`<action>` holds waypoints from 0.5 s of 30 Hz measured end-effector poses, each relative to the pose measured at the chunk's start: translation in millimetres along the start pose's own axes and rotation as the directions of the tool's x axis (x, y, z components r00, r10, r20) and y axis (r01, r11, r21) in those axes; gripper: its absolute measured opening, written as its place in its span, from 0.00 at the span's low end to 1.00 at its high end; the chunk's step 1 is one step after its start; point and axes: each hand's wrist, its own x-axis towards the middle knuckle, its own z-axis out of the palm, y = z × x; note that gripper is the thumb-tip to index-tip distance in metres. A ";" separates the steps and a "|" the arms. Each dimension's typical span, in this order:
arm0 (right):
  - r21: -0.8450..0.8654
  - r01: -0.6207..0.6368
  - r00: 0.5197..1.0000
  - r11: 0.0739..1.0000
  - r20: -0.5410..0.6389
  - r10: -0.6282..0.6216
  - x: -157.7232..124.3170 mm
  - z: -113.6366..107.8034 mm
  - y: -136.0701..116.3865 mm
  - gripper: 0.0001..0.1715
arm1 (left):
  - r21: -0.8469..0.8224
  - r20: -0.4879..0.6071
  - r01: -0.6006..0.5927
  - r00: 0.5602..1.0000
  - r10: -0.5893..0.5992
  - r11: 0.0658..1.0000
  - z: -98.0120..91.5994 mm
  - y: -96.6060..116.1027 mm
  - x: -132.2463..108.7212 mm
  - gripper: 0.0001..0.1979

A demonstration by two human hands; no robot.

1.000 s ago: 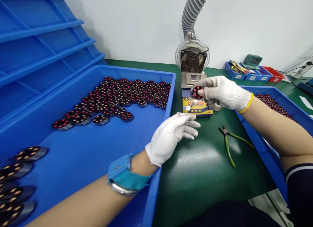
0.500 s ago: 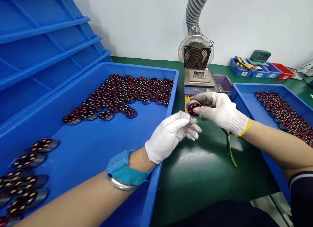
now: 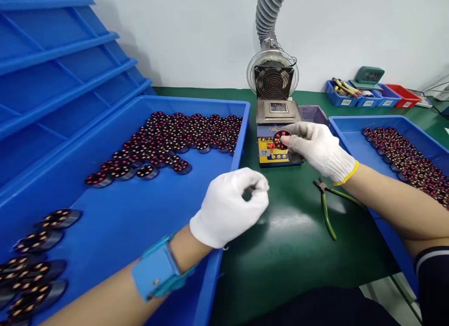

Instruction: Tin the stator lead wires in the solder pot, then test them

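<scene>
My gloved right hand (image 3: 312, 146) pinches a round black motor stator (image 3: 280, 140) with red windings between thumb and fingers. The stator is held up in front of the yellow panel of a solder pot (image 3: 278, 141), which shows red digits. Lower and to the left, my gloved left hand (image 3: 233, 206) is curled, thumb and fingertips pressed together, over the rim of the large blue tray (image 3: 168, 209). Whatever its fingertips hold, if anything, cannot be made out. Green-handled cutters (image 3: 326, 202) lie spread on the green bench below my right hand.
Many stators (image 3: 185, 134) fill the back of the left tray; more sit at its near left. Another blue tray (image 3: 351, 134) of stators stands right. A fan (image 3: 274, 83) with a grey hose rises behind the pot. Small bins (image 3: 368, 100) and a clock (image 3: 369, 76) stand back right.
My left hand has drawn away from the stator, down and left, and its fingers have curled together. My right hand keeps the stator near the pot's panel, whose digits now show.
</scene>
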 end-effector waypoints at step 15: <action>-0.129 0.188 0.975 0.974 0.147 -0.169 -12.3 12.6 18.4 0.13 | -0.786 0.485 0.556 0.825 -0.289 0.270 14.6 -1.7 2.5 0.12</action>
